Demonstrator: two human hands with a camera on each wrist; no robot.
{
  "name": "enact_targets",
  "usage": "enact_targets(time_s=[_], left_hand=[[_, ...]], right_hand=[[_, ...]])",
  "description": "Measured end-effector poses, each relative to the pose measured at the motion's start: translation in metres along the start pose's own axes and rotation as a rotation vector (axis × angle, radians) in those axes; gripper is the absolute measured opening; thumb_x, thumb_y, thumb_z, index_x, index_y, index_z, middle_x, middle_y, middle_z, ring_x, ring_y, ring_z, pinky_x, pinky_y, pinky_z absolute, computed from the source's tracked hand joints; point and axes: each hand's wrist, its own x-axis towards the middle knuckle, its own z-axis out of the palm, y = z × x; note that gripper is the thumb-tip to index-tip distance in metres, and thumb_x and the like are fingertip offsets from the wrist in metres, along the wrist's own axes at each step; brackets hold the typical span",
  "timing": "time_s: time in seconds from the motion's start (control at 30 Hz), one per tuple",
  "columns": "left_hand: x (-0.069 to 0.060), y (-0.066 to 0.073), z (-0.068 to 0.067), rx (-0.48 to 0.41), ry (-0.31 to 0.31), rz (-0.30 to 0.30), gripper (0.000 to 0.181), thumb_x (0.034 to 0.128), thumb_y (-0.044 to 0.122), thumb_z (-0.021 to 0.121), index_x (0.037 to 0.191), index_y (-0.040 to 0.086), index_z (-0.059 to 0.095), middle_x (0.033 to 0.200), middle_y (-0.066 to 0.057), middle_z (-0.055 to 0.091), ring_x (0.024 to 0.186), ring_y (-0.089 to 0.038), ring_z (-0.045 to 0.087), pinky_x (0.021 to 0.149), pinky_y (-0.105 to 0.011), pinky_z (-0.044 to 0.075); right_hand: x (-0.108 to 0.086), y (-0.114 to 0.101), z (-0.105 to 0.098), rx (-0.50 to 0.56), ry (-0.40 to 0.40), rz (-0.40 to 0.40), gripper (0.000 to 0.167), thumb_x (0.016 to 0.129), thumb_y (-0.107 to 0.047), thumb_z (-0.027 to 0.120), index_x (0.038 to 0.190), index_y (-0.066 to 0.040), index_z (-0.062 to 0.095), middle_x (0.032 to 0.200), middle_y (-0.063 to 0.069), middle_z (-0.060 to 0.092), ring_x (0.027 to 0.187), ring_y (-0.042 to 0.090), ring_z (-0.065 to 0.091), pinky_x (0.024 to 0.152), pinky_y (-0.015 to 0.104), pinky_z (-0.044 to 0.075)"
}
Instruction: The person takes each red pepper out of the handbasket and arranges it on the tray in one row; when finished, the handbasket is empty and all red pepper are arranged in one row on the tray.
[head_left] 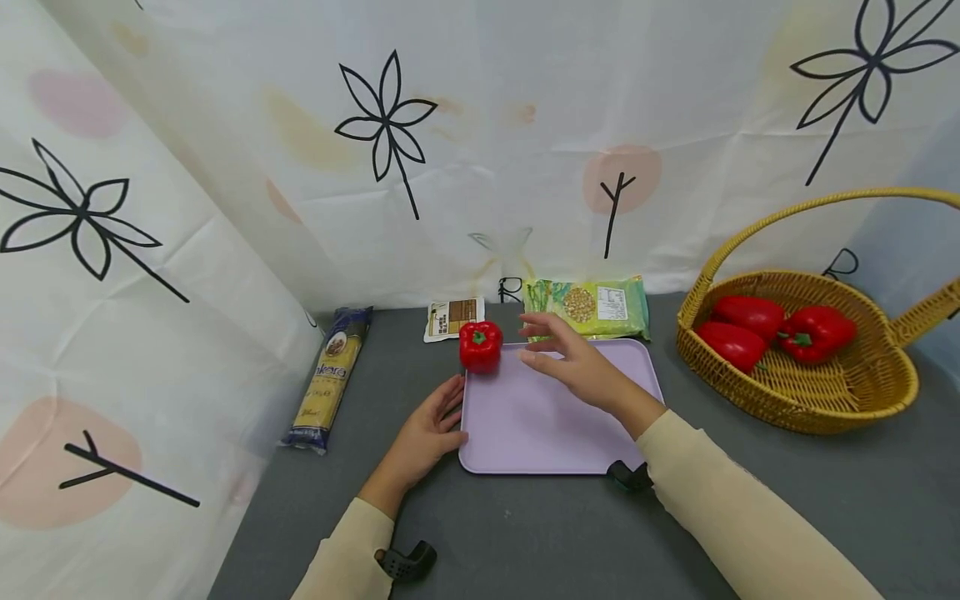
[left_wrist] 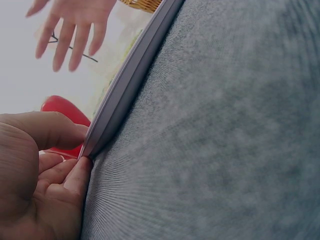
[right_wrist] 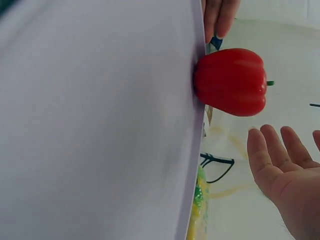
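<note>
A light purple tray [head_left: 558,417] lies flat on the dark table. One red bell pepper [head_left: 481,347] stands at its far left corner, green stem showing. At the tray's left side is my left hand [head_left: 423,433]; in the left wrist view its thumb [left_wrist: 70,131] and fingers hold the rim. Above the tray's far part, my right hand [head_left: 573,362] hovers with spread fingers and touches nothing. In the right wrist view, a gap separates the right hand [right_wrist: 287,172] from the bell pepper [right_wrist: 232,82].
On the right stands a wicker basket [head_left: 817,412] with a tall handle, holding red peppers [head_left: 816,335]. Behind the tray lie a green-yellow packet [head_left: 588,304] and a small brown-white packet [head_left: 454,318]. A long pasta packet [head_left: 330,379] lies at left, near the curtain [head_left: 225,275].
</note>
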Motion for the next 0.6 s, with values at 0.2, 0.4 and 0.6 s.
enact_targets(time_s=[0.2, 0.4, 0.6], left_hand=[[0.000, -0.001, -0.001, -0.014, -0.010, 0.005, 0.094, 0.0893, -0.023, 0.065, 0.171, -0.004, 0.021, 0.176, -0.018, 0.026, 0.160, -0.032, 0.029, 0.123, -0.043, 0.035], [0.001, -0.003, -0.002, -0.017, -0.003, 0.010, 0.094, 0.0894, -0.022, 0.065, 0.171, -0.002, 0.023, 0.176, -0.017, 0.027, 0.160, -0.032, 0.029, 0.122, -0.042, 0.035], [0.001, -0.006, -0.003, -0.014, -0.007, 0.010, 0.094, 0.0892, -0.022, 0.066, 0.170, -0.003, 0.023, 0.176, -0.018, 0.026, 0.160, -0.033, 0.028, 0.122, -0.040, 0.035]], right_hand=[[-0.023, -0.004, -0.008, 0.042, -0.010, -0.043, 0.060, 0.111, -0.023, 0.062, 0.165, -0.008, 0.040, 0.154, 0.017, 0.052, 0.140, 0.045, 0.052, 0.110, 0.055, 0.051], [-0.045, -0.004, -0.022, 0.110, 0.011, -0.123, 0.055, 0.111, -0.011, 0.056, 0.163, -0.001, 0.040, 0.151, 0.020, 0.054, 0.138, 0.046, 0.054, 0.108, 0.036, 0.053], [-0.067, -0.008, -0.043, 0.141, 0.023, -0.257, 0.050, 0.110, 0.000, 0.046, 0.160, -0.007, 0.045, 0.149, 0.025, 0.054, 0.134, 0.034, 0.059, 0.105, 0.036, 0.056]])
